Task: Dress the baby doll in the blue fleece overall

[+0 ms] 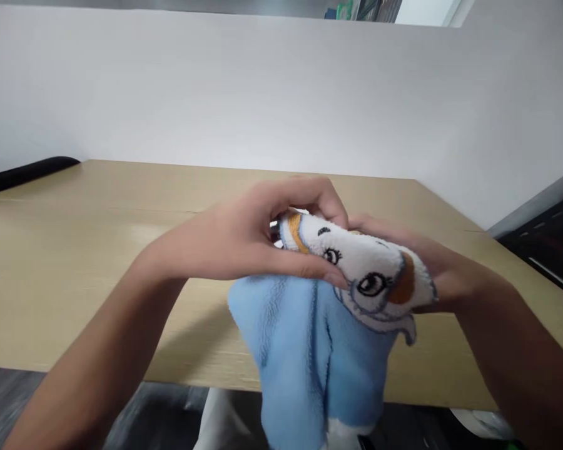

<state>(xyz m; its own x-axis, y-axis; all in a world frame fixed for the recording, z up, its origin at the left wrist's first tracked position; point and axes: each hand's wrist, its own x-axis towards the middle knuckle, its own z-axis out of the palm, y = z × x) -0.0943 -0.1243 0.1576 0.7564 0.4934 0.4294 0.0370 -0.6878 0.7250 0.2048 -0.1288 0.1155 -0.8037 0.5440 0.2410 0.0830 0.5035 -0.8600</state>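
Note:
A fluffy light-blue hand towel (300, 337) hangs in front of me, its lower part dropping past the table's near edge. Its upper part is a bunched white section with an embroidered cartoon face (351, 250), showing eyes and orange patches. My left hand (258, 231) is closed round this white part, thumb across the front and fingers over the top. Behind its right end, my right hand (422, 256) grips the towel, with most of its fingers hidden by the cloth. A small dark, shiny bit shows beside my left palm; I cannot make out what it is.
The light wooden table (98, 250) stretches out under my hands to a white wall (206, 94). A black curved object (32, 174) lies at the far left edge. Dark equipment (548, 231) stands at the right. Below the near edge are my legs and the dark floor.

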